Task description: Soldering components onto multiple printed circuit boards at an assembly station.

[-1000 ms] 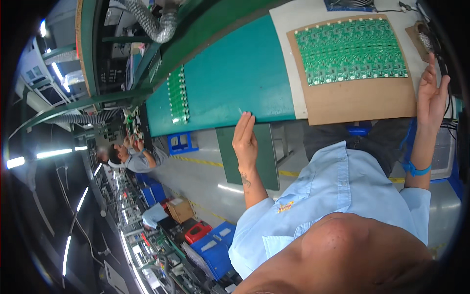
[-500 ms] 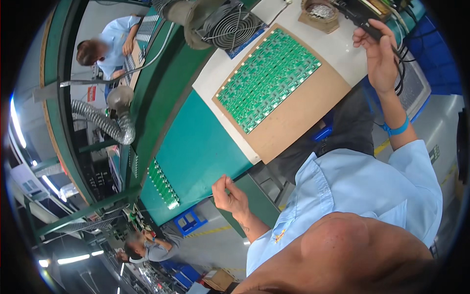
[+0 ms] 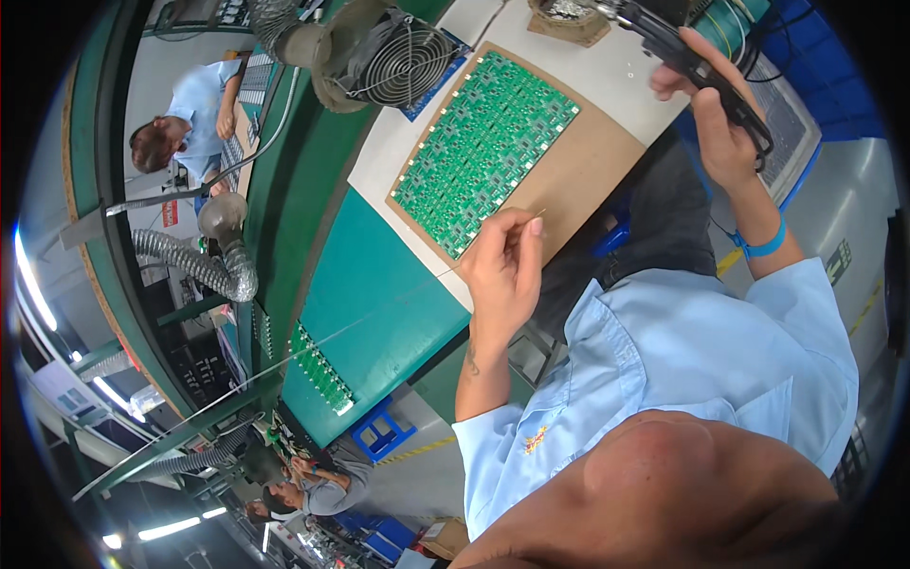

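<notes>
My left hand point(image 3: 504, 275) pinches a thin solder wire point(image 3: 431, 282) over the near-left edge of a green circuit board panel point(image 3: 488, 142). The wire's short end pokes out past the fingertips, and its long strand runs off to the lower left. At the upper right, my right hand point(image 3: 725, 133) is closed round the black handle of a soldering iron point(image 3: 703, 74). The iron's metal end points toward a brown holder point(image 3: 578, 35) with silvery shavings inside. Under the panel lies a brown board point(image 3: 592, 156), bare on its near side.
A wire-guarded fan point(image 3: 409, 64) stands beyond the panel, near a flexible duct point(image 3: 180, 254). A narrow green board strip point(image 3: 320, 368) lies on the teal mat point(image 3: 365, 284). Black cables hang by my right hand. One co-worker point(image 3: 194, 114) sits across; others are lower left.
My left hand has moved up and right with the solder wire, from beside the bench to the panel's edge. The soldering iron has come away from its stand area, gripped in my right hand.
</notes>
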`<action>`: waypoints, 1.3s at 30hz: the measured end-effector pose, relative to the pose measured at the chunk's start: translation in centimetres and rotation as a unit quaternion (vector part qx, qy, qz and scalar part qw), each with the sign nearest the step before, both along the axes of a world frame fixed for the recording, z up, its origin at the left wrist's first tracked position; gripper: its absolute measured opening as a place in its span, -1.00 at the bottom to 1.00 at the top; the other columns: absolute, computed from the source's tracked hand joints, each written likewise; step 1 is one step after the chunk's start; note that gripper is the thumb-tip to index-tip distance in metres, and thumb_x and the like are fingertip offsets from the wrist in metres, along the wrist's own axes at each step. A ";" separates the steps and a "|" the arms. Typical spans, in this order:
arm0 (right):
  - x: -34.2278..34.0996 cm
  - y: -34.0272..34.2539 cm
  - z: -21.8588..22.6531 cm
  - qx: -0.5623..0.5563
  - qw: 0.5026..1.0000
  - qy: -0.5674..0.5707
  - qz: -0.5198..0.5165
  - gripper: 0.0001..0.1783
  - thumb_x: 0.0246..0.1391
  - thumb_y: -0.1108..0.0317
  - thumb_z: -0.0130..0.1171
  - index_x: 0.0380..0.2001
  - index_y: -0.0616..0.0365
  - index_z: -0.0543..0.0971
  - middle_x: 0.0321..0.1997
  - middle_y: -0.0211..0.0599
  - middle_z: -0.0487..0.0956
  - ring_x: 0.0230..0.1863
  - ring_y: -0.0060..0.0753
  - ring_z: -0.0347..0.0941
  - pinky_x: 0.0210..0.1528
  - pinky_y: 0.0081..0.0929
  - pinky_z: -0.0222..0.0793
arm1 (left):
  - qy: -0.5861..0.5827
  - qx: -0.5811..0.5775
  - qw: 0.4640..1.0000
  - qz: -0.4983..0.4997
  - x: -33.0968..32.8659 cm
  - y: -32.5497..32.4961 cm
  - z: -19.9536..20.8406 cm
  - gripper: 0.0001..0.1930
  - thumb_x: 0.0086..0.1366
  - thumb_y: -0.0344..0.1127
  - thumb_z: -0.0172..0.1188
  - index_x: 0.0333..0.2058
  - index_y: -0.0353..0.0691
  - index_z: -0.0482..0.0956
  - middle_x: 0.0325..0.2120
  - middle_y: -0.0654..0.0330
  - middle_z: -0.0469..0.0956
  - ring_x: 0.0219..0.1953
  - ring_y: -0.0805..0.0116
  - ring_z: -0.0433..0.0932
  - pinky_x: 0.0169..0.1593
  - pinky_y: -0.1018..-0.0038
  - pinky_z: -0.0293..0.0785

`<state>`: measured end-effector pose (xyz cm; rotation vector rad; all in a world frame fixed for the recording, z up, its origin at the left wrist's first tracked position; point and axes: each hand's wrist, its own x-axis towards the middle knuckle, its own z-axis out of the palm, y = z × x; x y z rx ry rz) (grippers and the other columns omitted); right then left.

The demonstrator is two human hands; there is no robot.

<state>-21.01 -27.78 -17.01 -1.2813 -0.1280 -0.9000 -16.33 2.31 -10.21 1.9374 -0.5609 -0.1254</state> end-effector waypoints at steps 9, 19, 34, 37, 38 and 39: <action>-0.7 4.2 1.0 0.005 0.998 0.047 0.030 -0.45 0.22 0.58 0.33 0.24 0.21 0.41 -0.16 -0.22 0.68 -0.13 -0.47 0.63 -0.06 -0.54 0.58 | 0.083 -0.026 0.991 -0.105 0.1 -4.9 -0.6 -0.96 0.41 -0.53 0.25 -0.20 -0.34 0.59 -0.47 0.27 0.57 -0.54 0.57 0.36 -0.47 0.61 0.30; -1.7 4.8 1.6 0.013 0.991 0.095 0.098 -0.35 0.15 0.67 0.35 0.28 0.19 0.39 -0.18 -0.29 0.68 -0.21 -0.57 0.60 -0.15 -0.61 0.55 | -0.163 0.081 0.971 -0.156 1.3 -7.5 0.5 -0.93 0.28 -0.58 0.29 -0.26 -0.34 0.62 -0.38 0.15 0.60 -0.40 0.31 0.49 -0.30 0.45 0.46; -4.6 0.2 3.7 -0.110 0.963 0.231 -0.086 -0.53 0.17 0.43 0.22 0.16 0.29 0.56 -0.09 -0.22 0.65 -0.25 -0.51 0.47 -0.12 -0.59 0.38 | 0.103 0.026 0.990 -0.097 8.9 -8.0 -0.5 -0.94 0.30 -0.49 0.37 -0.27 -0.35 0.72 -0.37 0.20 0.62 -0.44 0.45 0.46 -0.30 0.55 0.42; -5.4 -0.7 3.6 -0.157 0.955 0.240 -0.071 -0.54 0.11 0.42 0.22 0.10 0.31 0.60 -0.11 -0.21 0.66 -0.28 -0.47 0.46 -0.16 -0.57 0.37 | 0.004 0.093 0.990 -0.104 9.6 -8.4 0.0 -0.94 0.30 -0.48 0.36 -0.28 -0.34 0.72 -0.36 0.21 0.64 -0.42 0.42 0.47 -0.29 0.54 0.43; -5.6 -0.9 3.7 -0.173 0.952 0.243 -0.066 -0.54 0.09 0.41 0.22 0.09 0.32 0.62 -0.11 -0.20 0.67 -0.29 -0.46 0.45 -0.17 -0.56 0.36 | -0.030 0.115 0.987 -0.105 9.8 -8.5 0.1 -0.94 0.30 -0.48 0.35 -0.28 -0.34 0.72 -0.36 0.22 0.65 -0.41 0.41 0.48 -0.29 0.53 0.43; -5.5 -1.1 3.9 -0.173 0.952 0.244 -0.065 -0.54 0.09 0.41 0.22 0.09 0.32 0.62 -0.11 -0.20 0.67 -0.29 -0.46 0.45 -0.17 -0.56 0.36 | -0.028 0.115 0.987 -0.105 10.0 -8.7 0.1 -0.94 0.30 -0.48 0.35 -0.28 -0.34 0.72 -0.36 0.22 0.65 -0.41 0.41 0.48 -0.29 0.53 0.43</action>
